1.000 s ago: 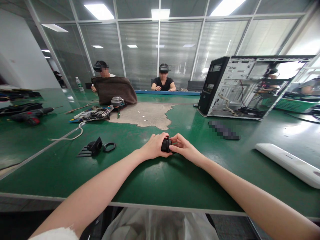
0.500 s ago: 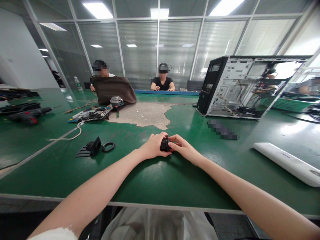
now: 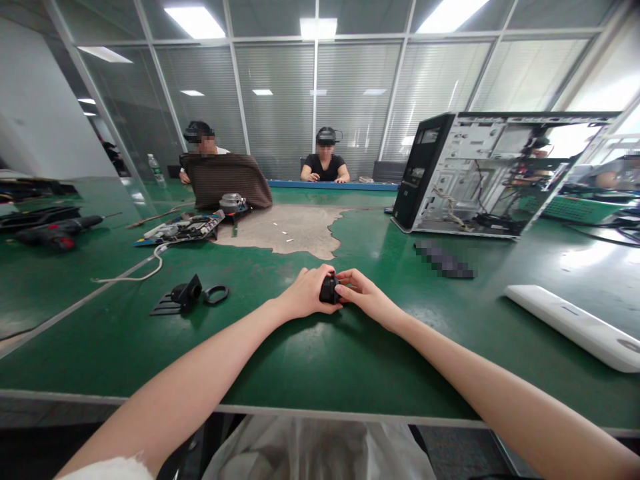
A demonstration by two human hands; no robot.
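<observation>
Both hands (image 3: 333, 293) round small black part (image 3: 329, 289), prob. camera.

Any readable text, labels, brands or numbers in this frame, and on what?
None can be read.
Small black part, held by left hand and right hand: no marking shows.
PC case: front panel too small to read.
Dark item on the table: pixelated.
White bar: mark too small.

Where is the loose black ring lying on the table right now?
The black ring lies flat on the green table, left of the left hand, just right of the black bracket part.
</observation>
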